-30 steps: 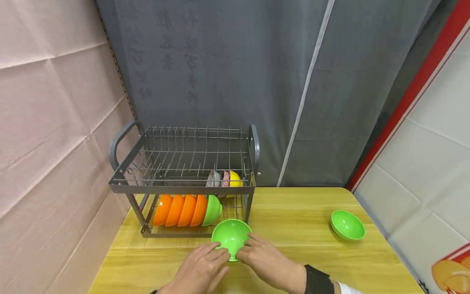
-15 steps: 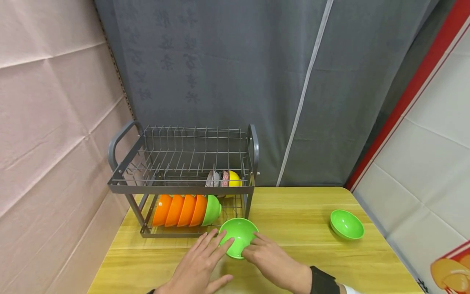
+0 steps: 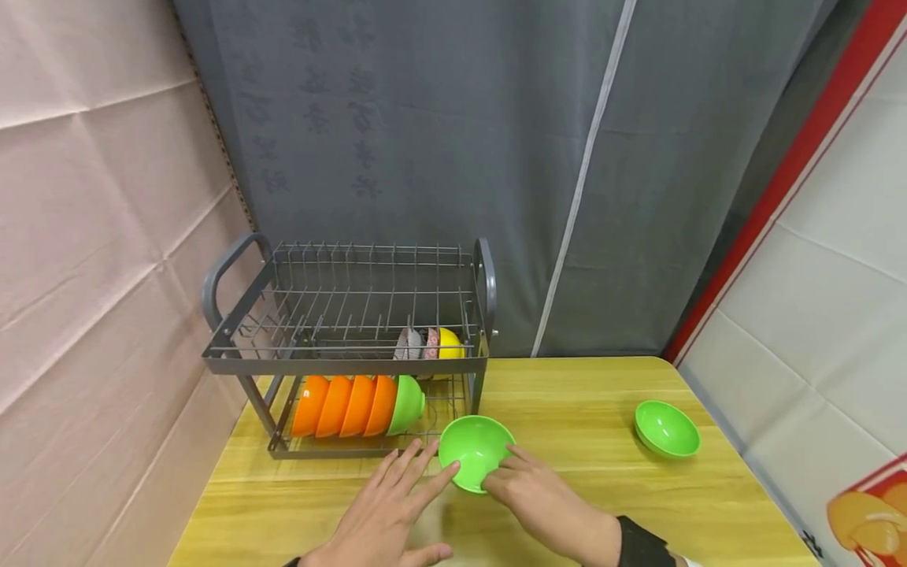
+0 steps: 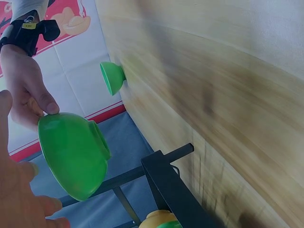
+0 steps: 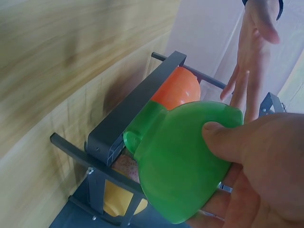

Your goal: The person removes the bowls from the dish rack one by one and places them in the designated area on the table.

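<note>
A green bowl [image 3: 476,451] is tipped on its side just above the wooden table [image 3: 581,409], in front of the rack's right end. My right hand [image 3: 516,479] grips it, thumb on the rim and fingers under the base, as the right wrist view shows on the bowl [image 5: 183,161]. My left hand [image 3: 414,480] is spread with straight fingers beside the bowl's left edge and holds nothing. In the left wrist view the bowl [image 4: 71,154] hangs between both hands. A second green bowl [image 3: 666,429] sits upright at the table's right.
A grey two-tier dish rack [image 3: 347,364] stands at the back left. Its lower shelf holds several orange bowls [image 3: 343,405] and one green bowl [image 3: 407,403] on edge, with a yellow bowl [image 3: 449,343] behind. A pink wall is on the left, a grey curtain behind.
The green bowl has moved right and a little towards the rack's right end in my right hand. My left hand has let go of it and spread open.
</note>
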Available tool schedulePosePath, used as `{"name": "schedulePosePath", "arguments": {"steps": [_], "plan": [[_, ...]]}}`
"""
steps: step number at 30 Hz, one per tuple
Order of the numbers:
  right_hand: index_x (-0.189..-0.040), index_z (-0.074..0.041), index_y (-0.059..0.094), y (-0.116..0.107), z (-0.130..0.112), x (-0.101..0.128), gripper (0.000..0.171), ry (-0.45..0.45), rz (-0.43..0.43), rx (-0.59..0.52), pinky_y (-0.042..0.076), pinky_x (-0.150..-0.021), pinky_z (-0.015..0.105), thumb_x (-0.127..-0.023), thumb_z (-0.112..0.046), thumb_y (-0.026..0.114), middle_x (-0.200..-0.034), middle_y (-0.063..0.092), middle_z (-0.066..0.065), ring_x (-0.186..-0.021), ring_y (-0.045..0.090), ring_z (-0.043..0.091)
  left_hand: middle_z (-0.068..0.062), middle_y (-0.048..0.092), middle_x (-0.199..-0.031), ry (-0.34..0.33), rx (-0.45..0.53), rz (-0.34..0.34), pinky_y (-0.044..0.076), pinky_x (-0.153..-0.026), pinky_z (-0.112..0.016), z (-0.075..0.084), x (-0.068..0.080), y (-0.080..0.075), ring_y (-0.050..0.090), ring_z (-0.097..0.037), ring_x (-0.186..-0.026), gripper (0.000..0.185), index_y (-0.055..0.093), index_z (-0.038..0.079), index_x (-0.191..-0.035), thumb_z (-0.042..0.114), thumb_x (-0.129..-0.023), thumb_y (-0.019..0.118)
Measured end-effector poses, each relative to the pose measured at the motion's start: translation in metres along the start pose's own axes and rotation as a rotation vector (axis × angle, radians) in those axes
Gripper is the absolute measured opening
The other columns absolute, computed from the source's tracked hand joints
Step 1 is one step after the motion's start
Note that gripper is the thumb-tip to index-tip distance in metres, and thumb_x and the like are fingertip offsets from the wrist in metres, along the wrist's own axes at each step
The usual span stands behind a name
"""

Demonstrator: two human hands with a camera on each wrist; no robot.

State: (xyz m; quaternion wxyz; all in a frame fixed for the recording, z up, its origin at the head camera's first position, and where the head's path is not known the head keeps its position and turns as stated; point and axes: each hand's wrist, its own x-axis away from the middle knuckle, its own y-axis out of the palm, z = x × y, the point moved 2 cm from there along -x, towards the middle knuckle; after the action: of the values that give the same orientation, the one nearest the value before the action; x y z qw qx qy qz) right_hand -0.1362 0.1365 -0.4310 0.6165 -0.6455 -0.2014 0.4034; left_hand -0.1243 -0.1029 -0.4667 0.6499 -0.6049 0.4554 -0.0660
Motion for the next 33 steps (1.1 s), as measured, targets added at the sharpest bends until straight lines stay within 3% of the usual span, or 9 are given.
{"name": "schedulePosePath", "arguments": {"steps": [8, 12, 14, 16, 20, 33], "plan": [[-0.082, -0.023, 0.065, -0.001, 0.008, 0.011, 0.021, 0.031, 0.05, 0.032, 0.056, -0.101, 0.047, -0.077, -0.007, 0.079, -0.082, 0.07, -0.016, -0.085, 0.066, 0.005, -0.01, 0.038, -0.163, 0.01, 0.005, 0.011, -0.013, -0.129, -0.032, 0.001, -0.001, 0.001, 0.047, -0.032, -0.143, 0.093, 0.039, 0.029, -0.157, 0.081, -0.082, 0.055], [-0.083, -0.023, 0.066, -0.002, 0.013, 0.015, 0.025, 0.061, 0.05, 0.029, 0.055, -0.101, 0.047, -0.076, -0.003, 0.079, -0.082, 0.07, -0.016, -0.085, 0.067, 0.005, -0.009, 0.036, -0.164, 0.004, 0.015, -0.014, -0.016, -0.128, -0.031, 0.002, -0.002, 0.001, 0.045, -0.031, -0.145, 0.091, 0.034, 0.03, -0.159, 0.081, -0.085, 0.051], [-0.082, -0.022, 0.066, -0.002, 0.016, 0.017, 0.025, 0.076, 0.05, 0.031, 0.055, -0.101, 0.048, -0.075, -0.002, 0.079, -0.082, 0.07, -0.015, -0.084, 0.067, 0.006, -0.009, 0.035, -0.165, -0.001, 0.018, -0.036, -0.007, -0.129, -0.032, 0.003, -0.003, 0.002, 0.043, -0.029, -0.147, 0.09, 0.031, 0.031, -0.16, 0.082, -0.087, 0.047], [-0.081, -0.022, 0.066, -0.003, 0.018, 0.019, 0.026, 0.086, 0.056, 0.047, 0.056, -0.1, 0.047, -0.074, -0.001, 0.079, -0.082, 0.07, -0.015, -0.084, 0.067, 0.006, -0.008, 0.034, -0.165, -0.003, 0.021, -0.061, 0.01, -0.129, -0.037, 0.004, -0.003, 0.003, 0.042, -0.028, -0.148, 0.089, 0.029, 0.031, -0.161, 0.081, -0.089, 0.044], [-0.081, -0.022, 0.066, -0.004, 0.024, 0.025, 0.028, 0.104, 0.072, 0.093, 0.056, -0.098, 0.047, -0.072, 0.002, 0.078, -0.081, 0.071, -0.014, -0.083, 0.068, 0.008, -0.009, 0.032, -0.165, 0.005, 0.04, -0.11, 0.042, -0.115, -0.048, 0.006, -0.006, 0.005, 0.041, -0.029, -0.148, 0.086, 0.025, 0.03, -0.162, 0.078, -0.092, 0.041], [-0.079, -0.02, 0.064, -0.004, 0.04, 0.038, 0.031, 0.191, 0.083, 0.168, 0.056, -0.097, 0.048, -0.07, 0.007, 0.076, -0.076, 0.069, -0.01, -0.086, 0.07, 0.015, -0.011, 0.034, -0.165, 0.034, 0.092, -0.123, 0.043, -0.115, -0.05, 0.015, -0.025, 0.008, 0.038, -0.03, -0.15, 0.079, 0.026, 0.029, -0.161, 0.072, -0.097, 0.04]]}}
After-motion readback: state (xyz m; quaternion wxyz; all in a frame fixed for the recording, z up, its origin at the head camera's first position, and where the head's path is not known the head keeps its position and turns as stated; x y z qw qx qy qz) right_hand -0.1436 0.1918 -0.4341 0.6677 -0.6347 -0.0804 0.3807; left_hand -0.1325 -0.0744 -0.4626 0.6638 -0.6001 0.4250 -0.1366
